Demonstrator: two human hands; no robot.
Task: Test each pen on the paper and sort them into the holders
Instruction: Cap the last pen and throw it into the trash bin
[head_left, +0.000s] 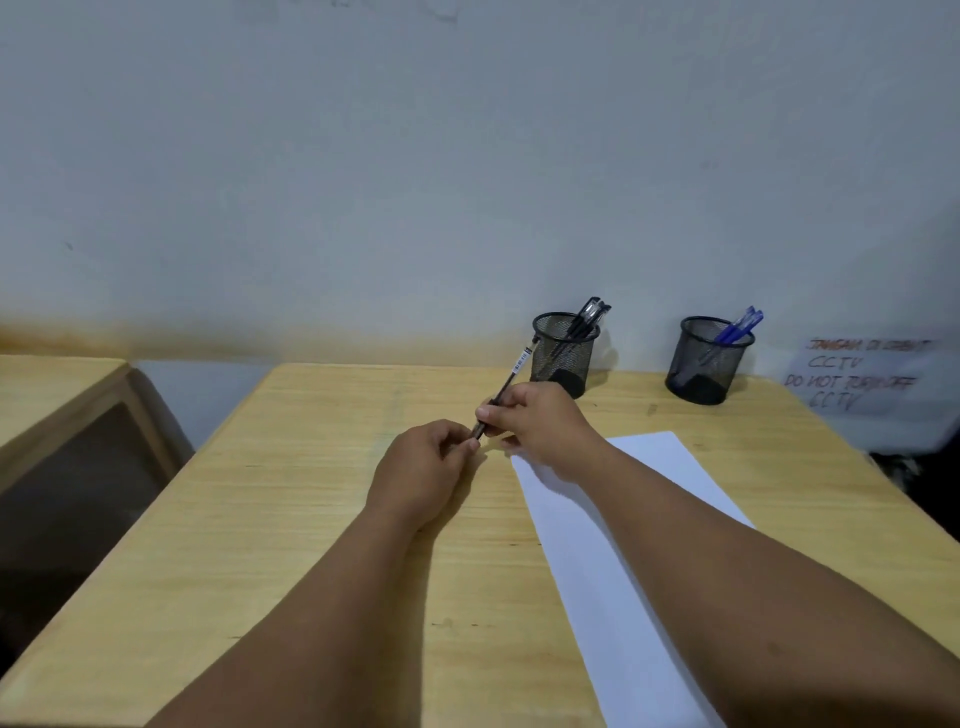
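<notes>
Both hands are brought together over the middle of the wooden table (291, 499). The right hand (540, 423) is closed around the barrel of a black pen (506, 387), which is pinched between thumb and fingers. The left hand (421, 467) is curled, and its fingertips (470, 444) are pressed to the pen's lower end; whether a cap is gripped there cannot be told.

The table is of light wood grain and is set against a pale grey-white wall (363, 182). A second wooden piece of furniture (57, 395) is seen at the left, apart from the table. A handwritten notice (857, 376), marked "DO NOT TURN OFF CCTV", is fixed low on the wall at the right.

The pen's tip is hidden by the fingers. The white paper (613, 561) is partly covered by the right forearm and is cut off at the lower edge.

The pen is held tilted, its upper end raised toward the wall and carrying a white label. Just beyond it stands a black mesh holder (563, 358) with black pens (587, 317); farther right stands a second mesh holder (706, 364) with blue pens (737, 327). The paper lies just right of the hands.
</notes>
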